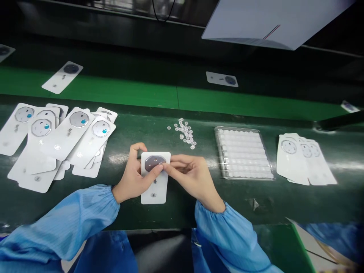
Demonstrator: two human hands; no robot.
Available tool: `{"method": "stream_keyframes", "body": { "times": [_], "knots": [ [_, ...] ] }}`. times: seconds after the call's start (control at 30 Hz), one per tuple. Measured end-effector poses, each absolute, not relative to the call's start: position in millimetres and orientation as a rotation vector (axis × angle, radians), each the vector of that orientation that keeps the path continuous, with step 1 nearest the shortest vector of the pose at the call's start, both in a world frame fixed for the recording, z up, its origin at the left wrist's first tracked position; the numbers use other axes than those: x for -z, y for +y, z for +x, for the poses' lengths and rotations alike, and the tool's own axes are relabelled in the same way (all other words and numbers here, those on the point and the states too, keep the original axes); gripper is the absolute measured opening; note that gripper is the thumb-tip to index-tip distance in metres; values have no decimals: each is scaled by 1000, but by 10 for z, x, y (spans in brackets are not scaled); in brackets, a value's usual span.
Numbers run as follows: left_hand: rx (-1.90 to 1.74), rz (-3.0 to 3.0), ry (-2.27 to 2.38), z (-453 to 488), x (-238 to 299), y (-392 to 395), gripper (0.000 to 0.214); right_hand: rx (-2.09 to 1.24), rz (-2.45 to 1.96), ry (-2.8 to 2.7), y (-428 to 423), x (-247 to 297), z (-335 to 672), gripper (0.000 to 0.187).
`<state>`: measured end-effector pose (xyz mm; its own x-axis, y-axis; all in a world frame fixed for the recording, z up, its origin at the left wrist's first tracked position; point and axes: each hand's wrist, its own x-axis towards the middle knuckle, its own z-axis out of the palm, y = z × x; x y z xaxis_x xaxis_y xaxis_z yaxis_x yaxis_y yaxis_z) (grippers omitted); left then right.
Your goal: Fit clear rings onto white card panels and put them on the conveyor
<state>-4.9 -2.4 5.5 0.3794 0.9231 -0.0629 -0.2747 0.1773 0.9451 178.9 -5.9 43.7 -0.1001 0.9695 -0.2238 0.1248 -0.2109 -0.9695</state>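
A white phone back cover [160,187] with a dark octagonal camera area [152,161] lies upright before me, just above the green bench top. My left hand [136,174] grips it from the left, thumb across the front at the camera area. From the right, my right hand [193,174] brings its thumb and index fingertip together on the camera area's lower right, against my left thumb. Whatever tiny piece sits between those fingertips is too small to make out. Beyond the cover, several small clear discs [184,131] lie scattered.
Overlapping white covers [42,155], some with blue dots, spread at left. A clear tray [244,153] with white rows stands right of the discs, and another stack of covers [292,159] lies farther right. Single covers [62,77] rest on the green strip behind. A white panel [273,22] hangs above.
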Motion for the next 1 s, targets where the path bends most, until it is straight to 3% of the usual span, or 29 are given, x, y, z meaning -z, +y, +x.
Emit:
{"method": "stream_keyframes", "body": {
  "times": [0.3,0.4,0.47,0.53,0.6,0.67,0.73,0.83,0.93,1.0],
  "knots": [
    [-1171,1005,1028,-43,-278,333,53,-1585,-1266,-1436,-42,-214,1678,46],
    [-1209,1461,1146,-504,-457,1087,76,-1312,-1311,-1452,753,-318,1652,49],
    [-1168,1811,1538,-1011,-637,1646,76,-1088,-1394,-1494,1422,-478,1648,53],
    [-829,1778,2181,-1538,-799,2108,74,-907,-1572,-1606,1974,-632,1666,51],
    [-735,1581,2406,-1966,-880,2416,91,-734,-1724,-1676,2263,-698,1689,52],
    [-670,1431,2491,-2240,-874,2589,101,-538,-1722,-1736,2266,-650,1689,55],
    [-610,1376,2494,-2367,-827,2684,97,-430,-1603,-1820,2060,-542,1649,48],
    [-586,1393,2479,-2373,-781,2767,88,-549,-1381,-1963,1622,-437,1523,37],
    [-651,1391,2509,-2302,-791,2771,102,-671,-1215,-1987,1246,-466,1436,32],
    [-700,1440,2456,-2262,-822,2720,97,-690,-1163,-1952,1024,-509,1467,29]
  ]
}}
